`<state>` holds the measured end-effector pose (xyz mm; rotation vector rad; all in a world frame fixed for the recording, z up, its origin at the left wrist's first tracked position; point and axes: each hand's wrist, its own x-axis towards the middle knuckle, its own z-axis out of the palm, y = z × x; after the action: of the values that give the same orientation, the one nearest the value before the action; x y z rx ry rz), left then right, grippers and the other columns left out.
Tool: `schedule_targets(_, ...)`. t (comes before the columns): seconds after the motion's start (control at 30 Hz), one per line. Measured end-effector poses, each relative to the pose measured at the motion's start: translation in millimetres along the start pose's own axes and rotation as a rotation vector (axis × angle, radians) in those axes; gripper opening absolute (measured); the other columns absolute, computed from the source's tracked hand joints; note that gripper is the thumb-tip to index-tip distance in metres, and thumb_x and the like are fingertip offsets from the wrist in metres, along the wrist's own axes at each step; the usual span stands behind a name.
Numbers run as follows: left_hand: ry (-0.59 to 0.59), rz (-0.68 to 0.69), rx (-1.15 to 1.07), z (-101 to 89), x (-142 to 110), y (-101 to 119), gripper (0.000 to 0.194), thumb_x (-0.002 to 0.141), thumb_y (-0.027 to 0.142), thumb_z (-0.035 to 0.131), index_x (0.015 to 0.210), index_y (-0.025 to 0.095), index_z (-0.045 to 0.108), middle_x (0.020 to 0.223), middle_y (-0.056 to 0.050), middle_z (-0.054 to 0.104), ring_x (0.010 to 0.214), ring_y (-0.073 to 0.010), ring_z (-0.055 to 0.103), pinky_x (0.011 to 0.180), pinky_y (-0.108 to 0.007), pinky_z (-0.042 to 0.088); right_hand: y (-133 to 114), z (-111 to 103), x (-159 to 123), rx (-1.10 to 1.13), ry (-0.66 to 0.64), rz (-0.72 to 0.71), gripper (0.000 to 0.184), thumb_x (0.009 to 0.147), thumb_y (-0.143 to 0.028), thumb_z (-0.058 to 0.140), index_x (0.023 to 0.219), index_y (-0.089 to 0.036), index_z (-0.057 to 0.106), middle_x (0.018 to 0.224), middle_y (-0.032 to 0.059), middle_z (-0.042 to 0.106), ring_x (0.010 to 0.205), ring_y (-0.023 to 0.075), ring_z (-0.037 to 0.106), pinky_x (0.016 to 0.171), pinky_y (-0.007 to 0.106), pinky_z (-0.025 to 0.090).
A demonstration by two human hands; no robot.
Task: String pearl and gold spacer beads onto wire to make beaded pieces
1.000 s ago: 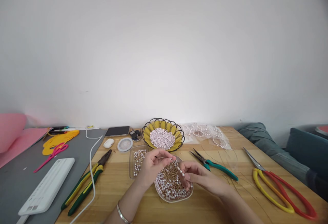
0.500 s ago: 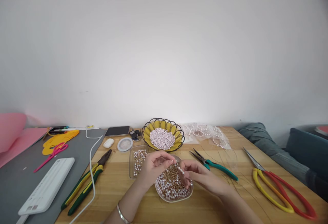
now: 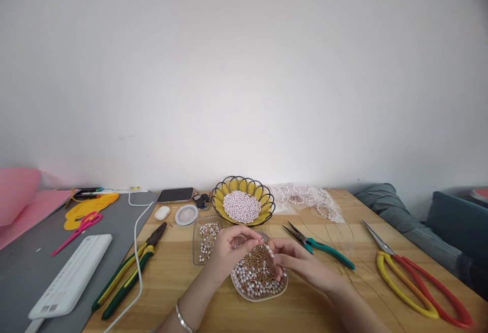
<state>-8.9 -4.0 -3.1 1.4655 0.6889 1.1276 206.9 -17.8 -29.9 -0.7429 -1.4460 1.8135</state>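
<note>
Bead strand [image 3: 270,251]: short pearly run between my two hands, above the bowl [image 3: 259,300] of pearl and gold beads
Left hand [image 3: 230,252]: thumb and fingertips pinched together at the strand's upper end; exact contact too small to make out
Right hand [image 3: 296,261]: thumb and forefinger closed on its lower part, remaining fingers over the bowl
Strand handling: I judge it light and limp, its beads hard, smooth and apt to slip; any thread is too fine to see
Strand hold: I advise a gentle fingertip pinch at both ends
</note>
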Motion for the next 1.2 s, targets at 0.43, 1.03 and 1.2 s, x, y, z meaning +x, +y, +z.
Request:
schedule_targets(0.43, 0.034, -0.062, -0.061, -0.9, 1.0, 0.8, 0.025, 0.079, 0.040, 0.084, 0.083, 0.016, 0.077, 0.083, -0.007, 0.078, 0.076, -0.0169, 0.069, 0.067, -0.023, 0.054, -3.8, 3.1, -0.3, -0.010, -0.001, 0.023, 0.028, 0.086, -0.043, 0.075, 0.080, -0.019, 0.062, 0.066, -0.0029, 0.064, 0.059, 0.0132, 0.058, 0.065, 0.028, 0.044)
schedule_targets(1.03, 0.038, -0.205, -0.167, 1.0, 2.8, 1.1, 0.036, 0.072, 0.046, 0.088, 0.075, 0.013, 0.073, 0.061, -0.003, 0.071, 0.052, -0.0110, 0.060, 0.054, -0.021, 0.051, -1.7, 3.5, 0.4, -0.042, 0.010, -0.006, 0.030, 0.088, -0.045, 0.074, 0.081, -0.020, 0.058, 0.065, -0.0044, 0.062, 0.057, 0.0125, 0.057, 0.063, 0.027, 0.045)
schedule_targets(1.2, 0.065, -0.224, -0.204, -0.1, 2.4, -0.2, 0.036, 0.072, 0.046, 0.088, 0.076, 0.013, 0.074, 0.062, -0.003, 0.073, 0.052, -0.0107, 0.062, 0.054, -0.021, 0.052, -0.3, 2.9, 0.4, -0.045, 0.027, -0.012, 0.030, 0.088, -0.043, 0.074, 0.079, -0.021, 0.057, 0.065, -0.0042, 0.063, 0.058, 0.0127, 0.059, 0.062, 0.027, 0.045)
